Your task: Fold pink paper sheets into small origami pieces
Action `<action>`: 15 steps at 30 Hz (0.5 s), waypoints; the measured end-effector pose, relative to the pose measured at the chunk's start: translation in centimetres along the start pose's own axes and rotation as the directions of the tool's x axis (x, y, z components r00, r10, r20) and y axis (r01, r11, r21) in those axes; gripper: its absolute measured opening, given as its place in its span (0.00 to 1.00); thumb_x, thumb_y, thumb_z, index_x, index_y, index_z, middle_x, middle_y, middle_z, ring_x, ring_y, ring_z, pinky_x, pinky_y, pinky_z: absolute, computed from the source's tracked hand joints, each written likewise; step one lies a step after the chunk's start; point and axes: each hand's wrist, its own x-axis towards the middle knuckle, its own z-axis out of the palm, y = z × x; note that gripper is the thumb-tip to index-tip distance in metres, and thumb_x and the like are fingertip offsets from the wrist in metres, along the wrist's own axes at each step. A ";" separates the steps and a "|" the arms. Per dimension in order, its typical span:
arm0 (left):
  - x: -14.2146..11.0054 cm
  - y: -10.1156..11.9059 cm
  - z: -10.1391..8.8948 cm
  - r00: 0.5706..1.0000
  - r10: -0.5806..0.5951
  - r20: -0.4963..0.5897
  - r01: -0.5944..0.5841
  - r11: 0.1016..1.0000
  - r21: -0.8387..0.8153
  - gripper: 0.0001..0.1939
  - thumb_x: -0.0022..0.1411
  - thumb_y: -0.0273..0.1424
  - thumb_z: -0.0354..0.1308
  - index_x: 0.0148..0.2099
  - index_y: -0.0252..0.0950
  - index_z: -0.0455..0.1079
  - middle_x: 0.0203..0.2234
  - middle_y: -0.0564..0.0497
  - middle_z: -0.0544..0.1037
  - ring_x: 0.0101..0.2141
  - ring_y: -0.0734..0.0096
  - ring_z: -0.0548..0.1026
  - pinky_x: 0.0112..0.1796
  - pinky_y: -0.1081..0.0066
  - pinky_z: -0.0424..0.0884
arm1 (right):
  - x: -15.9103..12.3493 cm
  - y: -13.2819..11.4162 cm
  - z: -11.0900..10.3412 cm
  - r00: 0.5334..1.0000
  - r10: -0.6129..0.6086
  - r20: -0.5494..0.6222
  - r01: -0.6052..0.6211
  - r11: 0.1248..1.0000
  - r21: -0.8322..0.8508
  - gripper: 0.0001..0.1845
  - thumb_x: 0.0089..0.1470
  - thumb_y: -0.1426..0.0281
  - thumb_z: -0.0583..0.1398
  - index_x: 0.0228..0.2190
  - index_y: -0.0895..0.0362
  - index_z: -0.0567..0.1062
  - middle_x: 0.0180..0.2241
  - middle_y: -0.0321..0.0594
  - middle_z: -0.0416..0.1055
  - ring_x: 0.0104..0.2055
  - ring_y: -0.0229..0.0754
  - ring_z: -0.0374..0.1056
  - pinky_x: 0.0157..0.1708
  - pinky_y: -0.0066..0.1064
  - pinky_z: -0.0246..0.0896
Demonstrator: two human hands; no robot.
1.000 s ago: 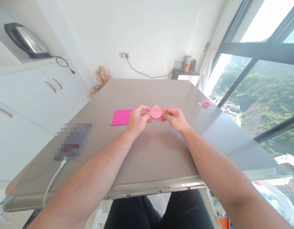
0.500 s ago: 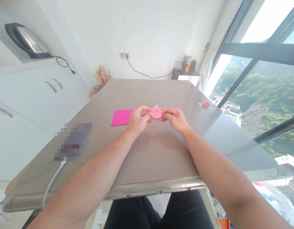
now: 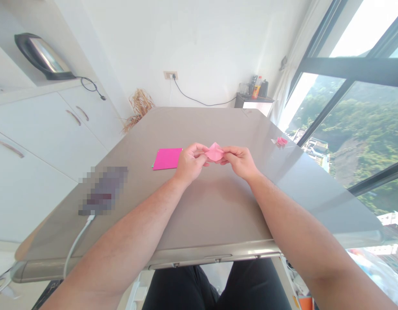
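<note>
A small folded piece of pink paper [image 3: 214, 152], pointed at the top, is held between both hands over the middle of the table. My left hand [image 3: 192, 162] pinches its left side with thumb and fingers. On the opposite side, my right hand [image 3: 240, 161] is closed on its right corner. The fingertips cover the paper's two side ends. Just left of my left hand lies a stack of bright pink paper sheets [image 3: 168, 159], with a bit of green showing at its lower left corner.
The grey table [image 3: 211, 215] bears a blurred-out device [image 3: 105, 189] with a white cable [image 3: 76, 239] at the left. A crumpled pink paper piece [image 3: 282, 141] lies near the right edge, by the window. Bottles [image 3: 257, 87] stand on a small cabinet behind.
The whole view has shifted slightly, so things sit a little further right. Both hands keep hold of the folded pink paper, with its shape nearly the same.
</note>
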 end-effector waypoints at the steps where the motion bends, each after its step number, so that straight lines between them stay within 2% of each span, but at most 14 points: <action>1: 0.0 0.0 0.0 1.000 0.001 0.002 -0.001 1.000 -0.001 0.06 0.54 0.28 0.60 0.37 0.39 0.71 0.29 0.52 0.82 0.34 0.63 0.82 0.31 0.68 0.78 | 0.0 0.0 0.0 1.000 -0.001 0.001 0.001 1.000 -0.003 0.19 0.49 0.73 0.56 0.37 0.51 0.84 0.33 0.37 0.80 0.38 0.44 0.76 0.38 0.35 0.73; 15: 0.0 0.0 0.0 1.000 -0.016 -0.005 0.016 0.999 -0.028 0.07 0.53 0.28 0.59 0.37 0.39 0.71 0.28 0.52 0.82 0.33 0.63 0.82 0.31 0.68 0.78 | 0.0 0.1 0.0 1.000 -0.012 0.004 0.013 1.000 -0.025 0.19 0.49 0.72 0.56 0.39 0.51 0.84 0.33 0.37 0.80 0.39 0.44 0.77 0.38 0.36 0.73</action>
